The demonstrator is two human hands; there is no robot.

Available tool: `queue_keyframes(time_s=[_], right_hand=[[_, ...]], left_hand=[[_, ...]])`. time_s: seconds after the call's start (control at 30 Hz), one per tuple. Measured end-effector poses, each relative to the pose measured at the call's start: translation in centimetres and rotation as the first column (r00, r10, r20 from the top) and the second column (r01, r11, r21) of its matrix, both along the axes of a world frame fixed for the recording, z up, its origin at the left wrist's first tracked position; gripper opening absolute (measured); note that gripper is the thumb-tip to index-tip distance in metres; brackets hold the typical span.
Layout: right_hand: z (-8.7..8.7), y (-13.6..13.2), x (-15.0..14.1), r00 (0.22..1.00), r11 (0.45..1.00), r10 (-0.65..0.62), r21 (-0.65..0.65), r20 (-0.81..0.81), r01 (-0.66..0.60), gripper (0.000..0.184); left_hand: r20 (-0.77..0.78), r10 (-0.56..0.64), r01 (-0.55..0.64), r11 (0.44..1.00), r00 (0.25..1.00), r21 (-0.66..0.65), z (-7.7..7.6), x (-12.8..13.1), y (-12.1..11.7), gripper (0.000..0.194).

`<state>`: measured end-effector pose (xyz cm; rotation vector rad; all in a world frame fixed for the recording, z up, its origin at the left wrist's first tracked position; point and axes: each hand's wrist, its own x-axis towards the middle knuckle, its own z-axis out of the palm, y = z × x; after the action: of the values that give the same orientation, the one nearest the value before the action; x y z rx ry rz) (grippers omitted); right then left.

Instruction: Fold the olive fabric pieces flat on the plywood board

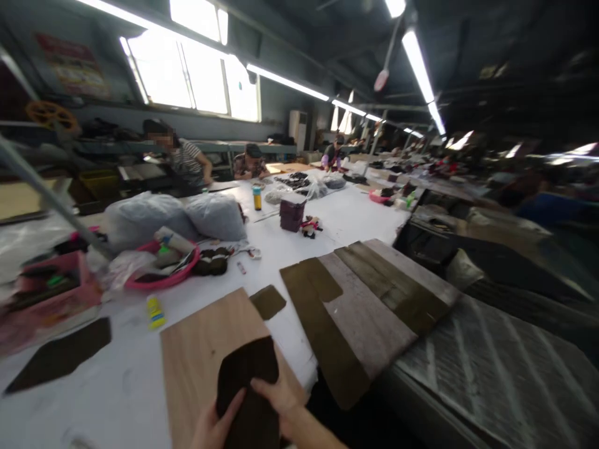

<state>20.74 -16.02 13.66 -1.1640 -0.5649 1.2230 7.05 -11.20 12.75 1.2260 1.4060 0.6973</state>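
Both of my hands grip a dark brown flat piece (248, 368), which looks like cut leather or fabric, over a pale wooden board (201, 349). My left hand (215, 424) has its left edge, thumb lying on top. On the right edge, my right hand (283, 396) presses its thumb onto the upper face, with its fingers partly hidden beneath. Just beyond the board lies a small olive-brown piece (268, 302). To the right, a grey board (362, 312) carries several olive-brown pieces, one hanging past its near edge.
A yellow tube (155, 313) and a dark cut piece (63, 352) lie to the left on the white table (121, 399). Pink baskets (60, 305), stuffed plastic bags (150, 221) and a purple box (292, 214) stand farther back. A person in a striped shirt (189, 162) and other people sit beyond.
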Motion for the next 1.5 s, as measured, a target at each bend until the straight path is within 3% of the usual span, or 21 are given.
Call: queue_keyframes(time_s=[0.07, 0.13, 0.23, 0.3, 0.4, 0.47, 0.53, 0.6, 0.7, 0.73, 0.8, 0.9, 0.97, 1.07, 1.13, 1.27, 1.33, 1.43, 1.5], right_hand=[[-0.5, 0.4, 0.0, 0.997, 0.997, 0.052, -0.052, -0.054, -0.055, 0.047], [-0.8, 0.5, -0.2, 0.996, 0.994, 0.087, -0.070, -0.035, -0.089, 0.039], [-1.0, 0.6, -0.3, 0.989, 0.991, 0.124, -0.056, 0.074, -0.120, 0.034], [-1.4, 0.6, -0.1, 0.968, 0.994, 0.103, -0.049, 0.228, -0.095, 0.038], [-2.3, 0.7, 0.2, 0.890, 0.999, 0.053, -0.015, 0.452, -0.052, 0.043], [-2.8, 0.8, 0.2, 0.873, 0.999, 0.045, -0.002, 0.486, -0.050, 0.046], [-3.0, 0.9, 0.2, 0.922, 0.995, 0.096, -0.037, 0.374, -0.089, 0.046], [-3.0, 1.0, 0.1, 0.970, 0.980, 0.193, -0.086, 0.146, -0.182, 0.046], [-3.0, 1.0, 0.1, 0.939, 0.933, 0.333, -0.109, -0.087, -0.342, 0.048], [-3.0, 1.0, 0.2, 0.936, 0.928, 0.347, -0.120, -0.054, -0.351, 0.047], [-3.1, 0.9, 0.3, 0.936, 0.949, 0.304, -0.140, 0.175, -0.282, 0.042], [-3.0, 1.0, 0.7, 0.848, 0.975, 0.222, -0.107, 0.481, -0.195, 0.031], [-2.9, 1.3, 0.9, 0.879, 0.963, 0.270, -0.115, 0.393, -0.244, 0.031], [-3.0, 1.7, 0.9, 0.940, 0.931, 0.340, -0.125, -0.038, -0.342, 0.039], [-3.3, 1.8, 0.6, 0.936, 0.941, 0.285, -0.127, -0.209, -0.315, 0.040], [-3.9, 1.9, 0.3, 0.980, 0.974, 0.142, -0.159, -0.138, -0.163, 0.045], [-4.3, 2.0, 0.5, 0.959, 0.954, 0.212, -0.173, -0.188, -0.245, 0.047], [-5.1, 2.1, 1.1, 0.858, 0.879, 0.348, -0.186, -0.378, -0.439, 0.048], [-5.6, 2.4, 1.3, 0.848, 0.874, 0.355, -0.182, -0.393, -0.450, 0.050]], left_hand=[[0.275, -0.117, 0.156, 0.980, 0.954, -0.122, -0.1, -0.7, -0.3, 0.037], [0.415, -0.064, 0.150, 0.972, 0.908, -0.178, -0.2, -1.1, -0.3, 0.039], [0.476, 0.058, 0.075, 0.964, 0.878, -0.256, -0.5, -1.1, -0.4, 0.042], [0.476, 0.079, 0.035, 0.973, 0.876, -0.227, -1.0, -0.9, -0.6, 0.042], [0.418, 0.066, -0.044, 0.997, 0.906, -0.062, -1.7, -0.5, -1.0, 0.041], [0.358, 0.065, -0.087, 0.995, 0.931, 0.044, -2.1, -0.5, -1.2, 0.039], [0.338, 0.076, -0.095, 0.995, 0.938, 0.042, -2.2, -0.7, -1.4, 0.038], [0.380, 0.084, -0.063, 0.996, 0.921, -0.068, -1.9, -1.0, -1.4, 0.040], [0.484, 0.065, 0.042, 0.977, 0.873, -0.207, -1.4, -1.5, -1.4, 0.043], [0.502, 0.062, 0.058, 0.974, 0.863, -0.221, -1.3, -1.6, -1.4, 0.044], [0.504, 0.089, 0.036, 0.971, 0.859, -0.234, -1.3, -1.7, -1.5, 0.045], [0.473, 0.140, -0.029, 0.972, 0.870, -0.235, -1.5, -1.4, -1.6, 0.043], [0.450, 0.129, -0.039, 0.978, 0.884, -0.203, -1.6, -1.0, -1.8, 0.042], [0.399, 0.103, -0.070, 0.993, 0.911, -0.097, -1.6, -0.4, -2.0, 0.043], [0.391, 0.137, -0.107, 0.989, 0.910, -0.100, -1.6, -0.3, -2.1, 0.046], [0.433, 0.201, -0.068, 0.951, 0.879, -0.303, -1.6, -0.1, -2.3, 0.047], [0.383, 0.196, -0.111, 0.966, 0.903, -0.233, -1.7, 0.1, -2.4, 0.046], [0.296, 0.213, -0.203, 0.977, 0.931, -0.065, -2.0, 0.6, -2.5, 0.044], [0.324, 0.237, -0.216, 0.971, 0.916, -0.099, -2.3, 0.8, -2.6, 0.044]])
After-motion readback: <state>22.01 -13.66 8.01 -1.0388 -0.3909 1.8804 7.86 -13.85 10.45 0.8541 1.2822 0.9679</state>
